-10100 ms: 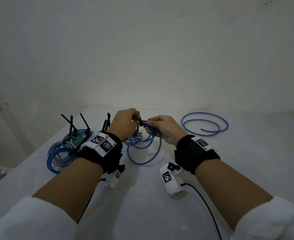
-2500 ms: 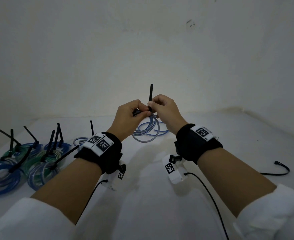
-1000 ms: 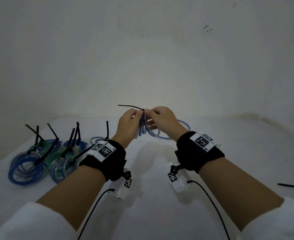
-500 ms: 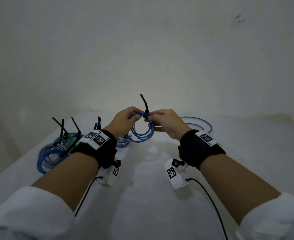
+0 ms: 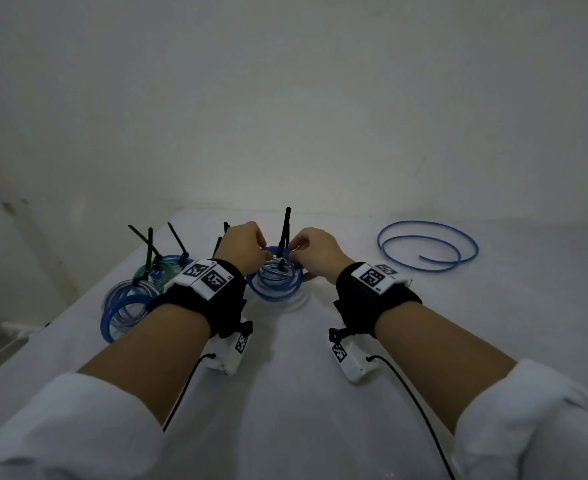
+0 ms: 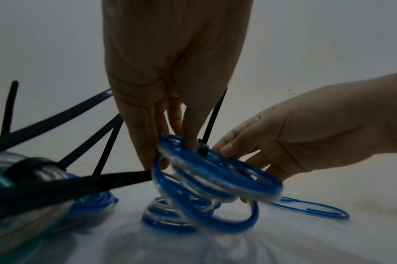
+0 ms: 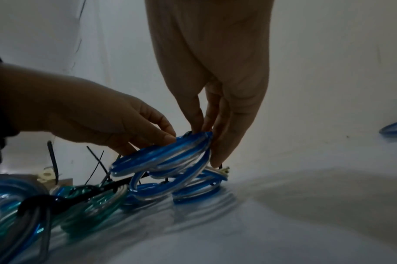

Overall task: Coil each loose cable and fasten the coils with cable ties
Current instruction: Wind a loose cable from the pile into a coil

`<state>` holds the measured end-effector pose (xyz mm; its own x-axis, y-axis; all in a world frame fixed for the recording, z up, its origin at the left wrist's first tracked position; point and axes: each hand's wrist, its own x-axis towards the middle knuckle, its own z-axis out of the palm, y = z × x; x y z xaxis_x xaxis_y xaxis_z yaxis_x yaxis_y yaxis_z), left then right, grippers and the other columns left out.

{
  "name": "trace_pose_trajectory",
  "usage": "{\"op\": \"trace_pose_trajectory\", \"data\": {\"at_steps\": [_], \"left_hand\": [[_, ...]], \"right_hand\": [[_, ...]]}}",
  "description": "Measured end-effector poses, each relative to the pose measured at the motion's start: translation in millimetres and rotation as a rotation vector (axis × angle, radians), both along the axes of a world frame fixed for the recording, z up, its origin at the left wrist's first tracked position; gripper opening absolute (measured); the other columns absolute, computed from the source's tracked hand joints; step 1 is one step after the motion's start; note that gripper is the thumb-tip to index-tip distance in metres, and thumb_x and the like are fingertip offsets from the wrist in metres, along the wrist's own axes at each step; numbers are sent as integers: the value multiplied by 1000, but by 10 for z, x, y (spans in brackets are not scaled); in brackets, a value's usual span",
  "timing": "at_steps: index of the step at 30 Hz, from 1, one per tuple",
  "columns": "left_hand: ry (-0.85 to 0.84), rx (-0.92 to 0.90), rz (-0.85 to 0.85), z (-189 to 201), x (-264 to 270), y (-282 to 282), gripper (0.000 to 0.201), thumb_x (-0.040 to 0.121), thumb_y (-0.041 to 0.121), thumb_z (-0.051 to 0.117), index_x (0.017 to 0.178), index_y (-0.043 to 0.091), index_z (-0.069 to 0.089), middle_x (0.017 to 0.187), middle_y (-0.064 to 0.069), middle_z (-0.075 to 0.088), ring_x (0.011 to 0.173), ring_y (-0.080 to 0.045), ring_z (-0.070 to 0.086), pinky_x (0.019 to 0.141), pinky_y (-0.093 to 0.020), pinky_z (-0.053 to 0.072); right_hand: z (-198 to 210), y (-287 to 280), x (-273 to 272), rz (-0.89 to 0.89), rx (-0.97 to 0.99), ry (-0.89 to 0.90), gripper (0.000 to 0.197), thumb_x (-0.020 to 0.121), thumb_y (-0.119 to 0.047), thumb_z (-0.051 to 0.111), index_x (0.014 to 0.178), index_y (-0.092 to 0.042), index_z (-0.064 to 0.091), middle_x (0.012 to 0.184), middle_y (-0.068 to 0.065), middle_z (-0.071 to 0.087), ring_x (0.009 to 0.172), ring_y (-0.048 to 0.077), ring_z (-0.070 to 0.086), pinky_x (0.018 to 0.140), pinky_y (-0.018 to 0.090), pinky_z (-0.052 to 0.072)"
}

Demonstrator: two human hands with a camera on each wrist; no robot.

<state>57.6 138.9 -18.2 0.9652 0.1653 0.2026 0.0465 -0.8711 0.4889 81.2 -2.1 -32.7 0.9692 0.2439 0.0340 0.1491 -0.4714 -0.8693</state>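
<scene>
A blue coil [image 5: 274, 289], bound by a black cable tie [image 5: 284, 230] whose tail stands upright, hangs tilted just above the white table. My left hand [image 5: 247, 247] pinches the coil's left rim with fingers pointing down. My right hand [image 5: 306, 245] pinches the rim right beside the tie's head. In the left wrist view the coil [image 6: 238, 180] sits over another blue coil [image 6: 168, 218] lying on the table, with the tie [image 6: 213, 119] between my two hands. The right wrist view shows the coil [image 7: 161, 157] under both sets of fingertips.
Several tied coils [image 5: 130, 303], blue, clear and green, lie at the left with black tie tails sticking up. A loose blue cable [image 5: 427, 245] lies in wide loops at the back right. The table's left edge [image 5: 60, 327] is close to the pile. A wall stands behind.
Both hands have come down and slightly left with the tied coil. It hung upright between them; now it lies nearly flat, low over the table next to the tied pile.
</scene>
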Motion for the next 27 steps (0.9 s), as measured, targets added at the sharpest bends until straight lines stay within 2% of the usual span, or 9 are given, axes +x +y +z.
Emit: {"op": "trace_pose_trajectory", "data": {"at_steps": [4,8,13,16,19,22,25,27], "left_hand": [[67,88,-1,5,9,18,21,81,17,70,94,1,63,100,-15,66,97,-27,59,77,-32,46],[63,110,-2,14,20,6,17,82,17,66,93,3,66,100,-14,67,95,-26,60,75,-31,46],[-190,-67,0,143,31,-199,8,83,21,60,88,19,54,91,1,61,87,-17,56,76,-29,46],[-320,-151,-81,326,29,-481,7,84,21,59,88,19,55,89,3,62,86,-19,60,79,-33,50],[-348,-147,-181,436,63,-800,7,84,23,59,88,19,56,91,2,64,86,-19,60,79,-33,50],[-314,-113,-279,436,125,-1120,7,83,22,60,88,18,58,93,-1,66,90,-21,60,81,-33,50],[-237,-93,-349,361,187,-1403,9,82,20,60,90,16,60,98,-3,66,94,-21,59,82,-28,46],[-156,-71,-390,296,233,-1554,12,83,20,61,94,15,60,100,-3,65,97,-20,58,84,-29,45]], "right_hand": [[-20,59,27,71,-62,47,15,84,4,60,97,-3,60,101,16,55,89,37,64,67,44,59],[-9,-21,61,109,-54,90,18,85,4,59,102,-2,61,100,15,55,82,30,63,62,36,58],[68,-380,107,69,-112,77,16,90,-5,55,104,-1,62,85,8,57,79,22,62,66,34,58],[113,-740,128,34,-209,64,14,90,-8,57,101,-3,64,86,8,59,80,22,62,70,37,57],[131,-1179,150,-20,-367,38,12,89,-10,59,98,-6,65,90,9,61,80,22,60,69,37,57],[139,-1623,164,-56,-582,14,21,90,-7,58,109,-2,63,106,14,59,88,28,59,66,36,55],[113,-1996,164,-30,-757,53,41,91,-6,54,131,-7,49,138,12,45,111,32,55,78,42,56],[91,-2159,149,16,-818,82,49,92,-4,51,139,-10,40,145,10,36,118,32,50,84,43,54]]}}
